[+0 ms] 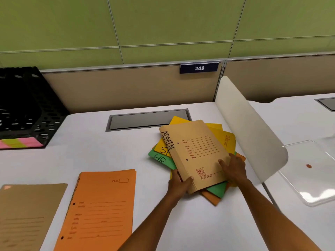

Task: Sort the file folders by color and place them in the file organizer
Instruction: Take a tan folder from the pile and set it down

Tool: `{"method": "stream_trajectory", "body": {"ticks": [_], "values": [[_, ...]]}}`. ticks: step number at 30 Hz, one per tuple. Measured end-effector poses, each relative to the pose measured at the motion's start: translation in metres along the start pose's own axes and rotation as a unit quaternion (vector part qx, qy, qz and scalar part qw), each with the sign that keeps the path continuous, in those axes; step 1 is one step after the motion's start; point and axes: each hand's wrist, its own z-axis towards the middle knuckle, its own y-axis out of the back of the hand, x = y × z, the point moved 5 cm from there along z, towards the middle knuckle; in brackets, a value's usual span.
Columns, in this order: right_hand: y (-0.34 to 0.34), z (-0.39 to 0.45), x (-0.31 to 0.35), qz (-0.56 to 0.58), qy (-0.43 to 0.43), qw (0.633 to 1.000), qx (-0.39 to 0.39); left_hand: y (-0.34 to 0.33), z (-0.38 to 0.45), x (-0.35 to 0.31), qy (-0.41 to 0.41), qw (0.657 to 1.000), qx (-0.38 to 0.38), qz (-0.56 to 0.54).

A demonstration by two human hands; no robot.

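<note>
A tan folder (197, 151) marked ADMIN lies tilted on top of a mixed pile. My left hand (178, 183) grips its near left corner, and my right hand (233, 169) presses on its near right edge. Under it show yellow folders (224, 136), a green folder (161, 160) marked HR and an orange folder (212, 198). An orange folder stack (101, 209) and a brown folder (27, 214) lie apart at the near left. The black mesh file organizer (30, 107) stands at the far left.
Pink and yellow-green paper (20, 143) lies in the organizer's bottom tray. A grey cable hatch (148, 119) is set in the desk behind the pile. A white curved divider (250, 127) stands right of the pile, with a clear tray (315, 180) beyond it.
</note>
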Motion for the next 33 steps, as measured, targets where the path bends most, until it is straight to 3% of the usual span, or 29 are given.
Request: {"method": "stream_trajectory", "body": {"ticks": [7,13,24,33], "values": [[0.007,0.01,-0.006,-0.011,-0.054,0.998,0.003,-0.013,0.004,-0.004,0.009,0.998,-0.043,-0.039],[0.005,0.005,-0.015,0.009,-0.063,0.998,0.003,-0.007,0.001,0.0,0.005,0.996,-0.02,-0.083],[0.007,-0.055,-0.011,0.113,-0.063,0.991,-0.036,0.008,-0.045,-0.024,-0.137,0.988,0.046,-0.059],[0.007,-0.142,0.014,0.193,-0.078,0.974,-0.088,0.054,-0.112,-0.001,-0.163,0.981,0.068,-0.078]]}}
